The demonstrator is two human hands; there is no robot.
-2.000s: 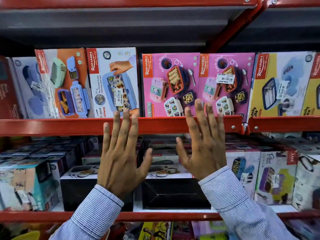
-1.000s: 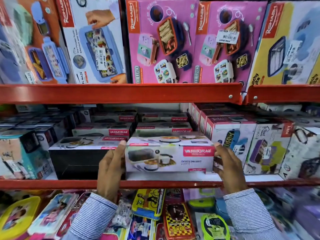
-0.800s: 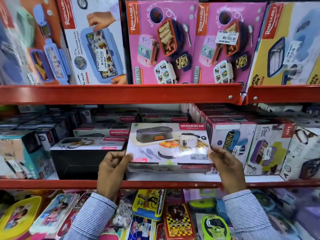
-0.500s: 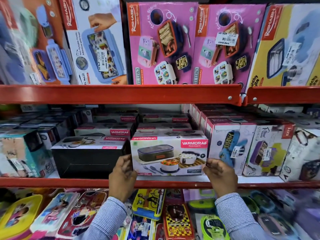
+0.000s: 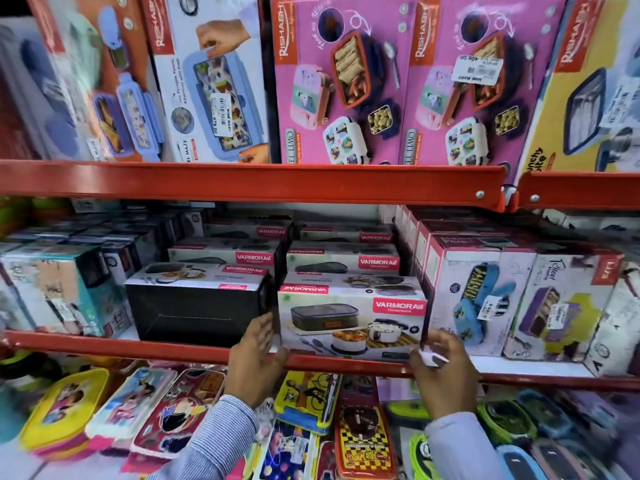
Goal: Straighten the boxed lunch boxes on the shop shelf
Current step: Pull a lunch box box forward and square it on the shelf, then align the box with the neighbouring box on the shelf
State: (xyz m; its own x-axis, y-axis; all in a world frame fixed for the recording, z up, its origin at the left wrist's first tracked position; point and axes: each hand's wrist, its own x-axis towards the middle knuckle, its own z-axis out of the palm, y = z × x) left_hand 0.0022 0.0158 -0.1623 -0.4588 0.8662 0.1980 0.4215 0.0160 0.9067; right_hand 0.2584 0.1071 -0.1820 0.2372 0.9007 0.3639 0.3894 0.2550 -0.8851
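Observation:
A white Varmora lunch box carton (image 5: 351,317) stands upright at the front of the middle shelf, picture side facing me. My left hand (image 5: 256,358) grips its lower left corner, fingers in the gap beside the carton and thumb on the front. My right hand (image 5: 441,370) is blurred, fingers loosely apart in front of the lower right corner; whether it touches the carton is unclear. A matching carton (image 5: 197,306) stands to the left with its black side facing out. More Varmora cartons (image 5: 343,259) line up behind.
The red shelf rail (image 5: 173,348) runs under the cartons. Taller lunch box cartons (image 5: 479,299) stand close on the right, a teal one (image 5: 59,292) on the left. Pink cartons (image 5: 339,81) fill the upper shelf. Loose colourful lunch boxes (image 5: 304,400) lie on the shelf below.
Two seconds ago both hands were raised and empty. Since then they turned the Varmora carton so its picture side faces out and set it on the shelf; the right hand has loosened at the corner.

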